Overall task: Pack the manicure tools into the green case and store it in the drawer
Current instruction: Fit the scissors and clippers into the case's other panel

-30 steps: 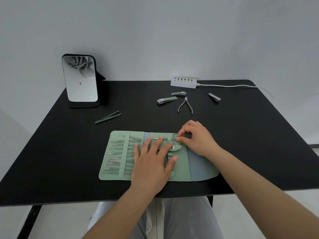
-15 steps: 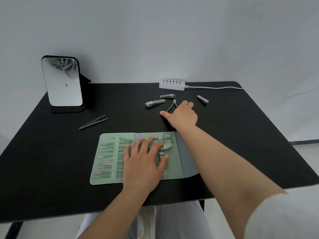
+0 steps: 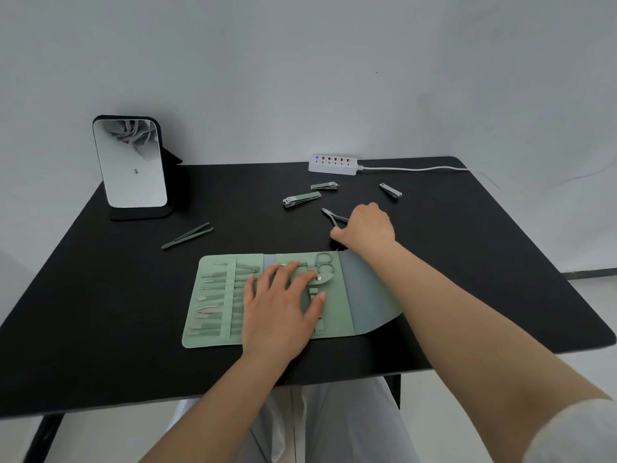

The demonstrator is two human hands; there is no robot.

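Note:
The green case [image 3: 334, 315] lies unfolded near the table's front edge, with several tools in its left slots and scissors [image 3: 324, 262] at its top. My left hand [image 3: 283, 305] rests flat on the case's middle, fingers spread. Just beyond the case, my right hand [image 3: 365, 228] is closed around the cuticle nippers [image 3: 330, 217], whose jaws stick out to the left. Three nail clippers lie farther back: a large one [image 3: 302, 198], a small one [image 3: 324, 186] and a silver one [image 3: 390, 190]. Green tweezers [image 3: 187, 235] lie to the left.
A standing mirror [image 3: 130, 163] is at the back left of the black table [image 3: 100, 295]. A white power strip [image 3: 333, 164] with its cable sits at the back edge. No drawer is in view.
My right hand left the scissors in the case, reached back to the nippers, and now grips them, drawn slightly toward the case. My left hand stayed on the case.

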